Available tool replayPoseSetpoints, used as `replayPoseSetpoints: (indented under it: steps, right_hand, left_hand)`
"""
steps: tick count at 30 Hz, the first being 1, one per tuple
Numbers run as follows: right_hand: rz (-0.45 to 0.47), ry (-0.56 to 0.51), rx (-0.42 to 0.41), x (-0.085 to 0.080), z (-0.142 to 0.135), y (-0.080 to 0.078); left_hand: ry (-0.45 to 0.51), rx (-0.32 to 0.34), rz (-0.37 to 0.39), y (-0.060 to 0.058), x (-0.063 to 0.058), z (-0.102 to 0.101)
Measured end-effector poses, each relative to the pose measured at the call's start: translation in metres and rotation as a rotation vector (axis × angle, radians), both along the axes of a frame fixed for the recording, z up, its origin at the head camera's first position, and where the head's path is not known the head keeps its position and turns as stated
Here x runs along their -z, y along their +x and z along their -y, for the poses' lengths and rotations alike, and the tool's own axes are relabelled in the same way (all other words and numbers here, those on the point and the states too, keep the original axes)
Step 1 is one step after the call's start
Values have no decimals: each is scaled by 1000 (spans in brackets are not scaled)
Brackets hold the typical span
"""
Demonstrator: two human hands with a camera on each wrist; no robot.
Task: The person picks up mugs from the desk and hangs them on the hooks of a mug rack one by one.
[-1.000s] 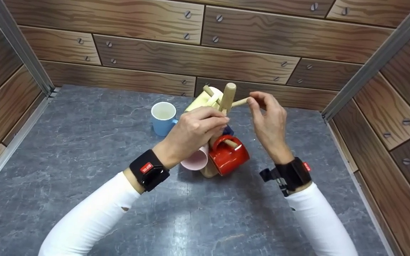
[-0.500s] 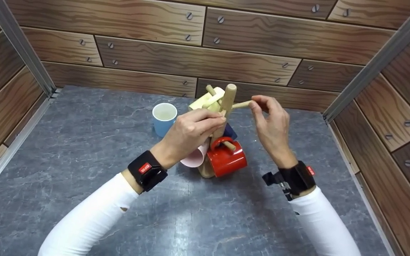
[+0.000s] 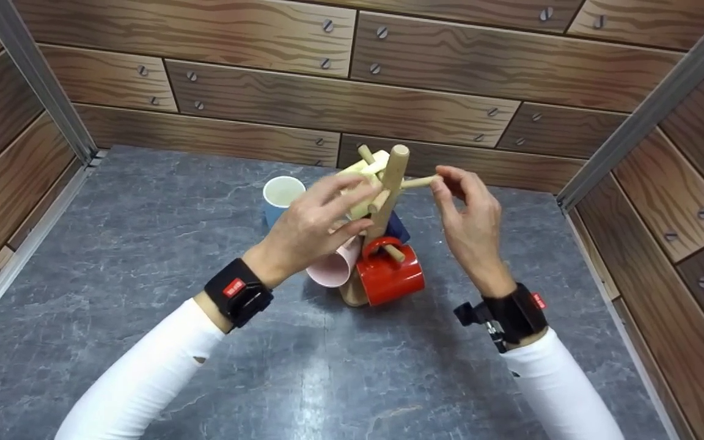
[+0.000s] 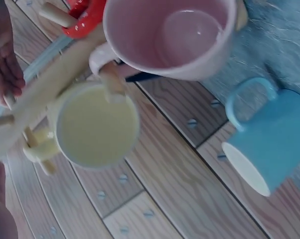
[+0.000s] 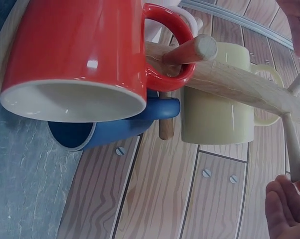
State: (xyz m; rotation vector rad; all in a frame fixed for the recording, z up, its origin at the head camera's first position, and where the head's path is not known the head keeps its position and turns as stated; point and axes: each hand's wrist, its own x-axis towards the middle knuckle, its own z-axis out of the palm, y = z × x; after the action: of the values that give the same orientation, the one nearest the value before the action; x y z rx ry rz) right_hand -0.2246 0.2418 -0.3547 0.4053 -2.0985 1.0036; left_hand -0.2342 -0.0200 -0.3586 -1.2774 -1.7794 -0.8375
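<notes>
A wooden mug tree (image 3: 396, 168) stands in the middle with mugs hung on its pegs. My right hand (image 3: 469, 214) pinches the tip of the upper right peg (image 3: 420, 182) between thumb and fingers. To the left of the post, my left hand (image 3: 303, 223) has its fingers spread beside the front peg (image 3: 379, 201), holding nothing. Low on the tree hang a red mug (image 3: 392, 278), a pink mug (image 3: 329, 271) and a dark blue mug (image 5: 105, 133). The pale yellow mug (image 5: 217, 114) hangs higher, partly covered by my left fingers in the head view.
A light blue mug (image 3: 277, 194) stands upright on the grey marbled table (image 3: 175, 201), left of the tree and partly behind my left hand. Wood-patterned walls (image 3: 254, 91) enclose the back and both sides, with metal rails (image 3: 639, 116) along the corners.
My left hand has let go of the front peg and drawn back left, its fingers spreading. My right hand keeps its pinch on the right peg.
</notes>
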Motion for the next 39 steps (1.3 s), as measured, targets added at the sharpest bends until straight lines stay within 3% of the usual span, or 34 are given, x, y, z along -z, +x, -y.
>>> replayPoseSetpoints:
  steps: [6,11,18,29,34,39]
  right_hand:
    - [11,-24,-22,-1,-9,3]
    - [40,-50,6,2,-18,9]
    - [86,-34,46,16,-37,20]
    - [98,-10,71,34,-62,34]
    - [120,9,68,44,-67,40]
    - [156,31,60,48,-69,43]
  left_hand:
    - [-4,-40,48,-12,5,20]
    - [-16,-105,132,-23,22,38]
    - [-132,-241,300,-38,46,67]
    - [-302,-361,453,-57,69,93]
    - [-354,-399,557,-67,73,96]
    - [-372,-436,678,-75,67,92]
